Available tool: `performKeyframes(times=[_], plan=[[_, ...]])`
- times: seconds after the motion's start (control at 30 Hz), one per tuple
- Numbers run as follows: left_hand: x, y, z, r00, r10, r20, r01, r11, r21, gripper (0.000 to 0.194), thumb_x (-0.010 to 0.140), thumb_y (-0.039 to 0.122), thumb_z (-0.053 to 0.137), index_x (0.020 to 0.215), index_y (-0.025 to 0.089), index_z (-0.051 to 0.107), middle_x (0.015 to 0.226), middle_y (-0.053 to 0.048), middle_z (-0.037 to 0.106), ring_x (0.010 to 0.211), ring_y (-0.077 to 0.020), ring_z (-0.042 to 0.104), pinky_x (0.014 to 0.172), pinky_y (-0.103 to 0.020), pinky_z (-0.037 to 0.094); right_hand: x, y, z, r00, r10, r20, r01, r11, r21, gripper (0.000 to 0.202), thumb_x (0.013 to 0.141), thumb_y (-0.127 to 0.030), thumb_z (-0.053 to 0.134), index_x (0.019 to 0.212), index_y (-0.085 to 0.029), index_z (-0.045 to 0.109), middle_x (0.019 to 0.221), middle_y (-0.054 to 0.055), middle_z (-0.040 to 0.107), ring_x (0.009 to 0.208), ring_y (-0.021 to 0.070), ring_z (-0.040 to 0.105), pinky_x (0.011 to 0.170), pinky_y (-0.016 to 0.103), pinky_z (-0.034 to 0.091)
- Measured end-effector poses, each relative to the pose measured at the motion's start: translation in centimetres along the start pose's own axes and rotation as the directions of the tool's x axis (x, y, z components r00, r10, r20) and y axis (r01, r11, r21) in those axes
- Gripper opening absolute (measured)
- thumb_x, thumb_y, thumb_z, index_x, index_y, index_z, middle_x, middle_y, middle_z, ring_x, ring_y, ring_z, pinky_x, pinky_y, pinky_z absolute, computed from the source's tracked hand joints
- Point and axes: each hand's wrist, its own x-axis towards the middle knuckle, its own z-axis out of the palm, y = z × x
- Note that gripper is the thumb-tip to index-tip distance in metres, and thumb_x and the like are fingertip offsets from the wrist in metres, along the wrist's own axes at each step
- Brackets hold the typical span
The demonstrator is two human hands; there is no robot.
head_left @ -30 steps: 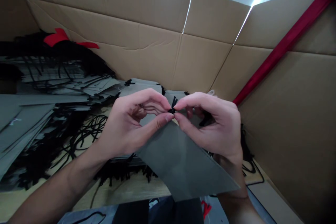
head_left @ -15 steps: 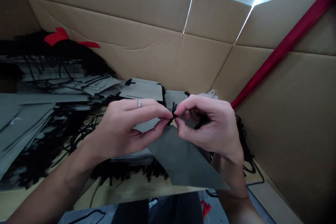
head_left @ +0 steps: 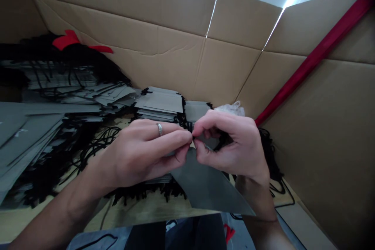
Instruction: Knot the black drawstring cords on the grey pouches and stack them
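No readable text, brand, number or sign anywhere. Left of the left hand (head_left: 146, 150), on the grey sheets (head_left: 11, 125), only a small white mark (head_left: 21, 132); too small and blurred to tell as print or anything else. Below the left hand, toward the side of the right hand (head_left: 231, 140), on or beside the dark cloth (head_left: 187, 238), just a pale marking (head_left: 171, 224); likewise too small to make out, with no letter or number to be read.
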Motion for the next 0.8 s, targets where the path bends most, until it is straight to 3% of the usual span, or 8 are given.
performKeyframes(times=[0.1, 0.27, 0.4, 0.53, 0.63, 0.8], plan=[[0.6, -0.1, 0.3, 0.997, 0.058, -0.041, -0.059, 0.998, -0.021, 0.022, 0.088, 0.009, 0.086, 0.102, 0.023, 0.077, 0.082, 0.004, 0.083, 0.066, -0.0120, 0.080, 0.062, -0.019, 0.062, 0.2, 0.3, 0.2, 0.998, 0.068, -0.003, -0.067, 0.983, 0.169, 0.022, 0.072, -0.001, 0.074, 0.087, -0.018, 0.076, 0.076, -0.006, 0.070, 0.064, 0.0048, 0.058, 0.057, 0.016, 0.047], [1.2, -0.9, 0.5, 0.997, -0.052, -0.054, 0.037, 0.968, -0.248, 0.022, 0.084, 0.006, 0.085, 0.096, 0.023, 0.077, 0.078, 0.006, 0.082, 0.061, -0.0098, 0.076, 0.060, -0.018, 0.061, 0.7, 0.8, 0.5, 0.980, 0.186, 0.063, -0.196, 0.903, 0.383, 0.017, 0.075, -0.005, 0.076, 0.086, -0.019, 0.076, 0.074, -0.004, 0.070, 0.060, 0.0069, 0.058, 0.052, 0.018, 0.047], [0.8, -0.6, 0.4, 0.996, 0.059, -0.069, -0.056, 0.997, 0.052, 0.021, 0.093, 0.008, 0.086, 0.107, 0.021, 0.077, 0.094, 0.002, 0.087, 0.074, -0.0121, 0.083, 0.070, -0.020, 0.065, 0.4, 0.7, 0.4, 0.968, 0.251, 0.006, -0.245, 0.939, 0.240, 0.016, 0.080, -0.007, 0.076, 0.089, -0.020, 0.076, 0.073, -0.006, 0.065, 0.062, 0.0082, 0.056, 0.055, 0.022, 0.047], [0.4, 0.8, 0.0, 0.987, 0.160, 0.020, -0.159, 0.946, 0.281, 0.013, 0.104, 0.010, 0.079, 0.113, 0.018, 0.073, 0.104, -0.006, 0.087, 0.090, -0.0211, 0.088, 0.081, -0.028, 0.071, 0.0, 0.0, 0.2, 0.986, 0.160, -0.049, -0.158, 0.987, 0.035, 0.021, 0.080, -0.005, 0.077, 0.093, -0.022, 0.075, 0.079, -0.007, 0.068, 0.068, 0.0076, 0.058, 0.063, 0.023, 0.050], [0.2, 1.6, 0.0, 0.991, 0.121, 0.061, -0.134, 0.935, 0.329, 0.011, 0.110, 0.013, 0.072, 0.119, 0.018, 0.072, 0.105, -0.007, 0.087, 0.094, -0.0239, 0.088, 0.081, -0.032, 0.072, -0.2, -0.5, 0.0, 0.995, 0.078, -0.064, -0.081, 0.996, -0.042, 0.025, 0.080, -0.002, 0.077, 0.094, -0.022, 0.073, 0.083, -0.006, 0.070, 0.072, 0.0076, 0.061, 0.066, 0.023, 0.052], [0.2, 1.3, 0.4, 0.995, 0.093, -0.042, -0.083, 0.979, 0.184, 0.016, 0.100, 0.012, 0.083, 0.109, 0.021, 0.073, 0.103, -0.004, 0.087, 0.080, -0.0176, 0.085, 0.072, -0.026, 0.068, -0.5, -0.7, 0.0, 0.998, 0.005, -0.070, -0.007, 1.000, -0.027, 0.030, 0.080, 0.001, 0.075, 0.097, -0.024, 0.071, 0.088, -0.004, 0.072, 0.074, 0.0094, 0.061, 0.066, 0.026, 0.053]])
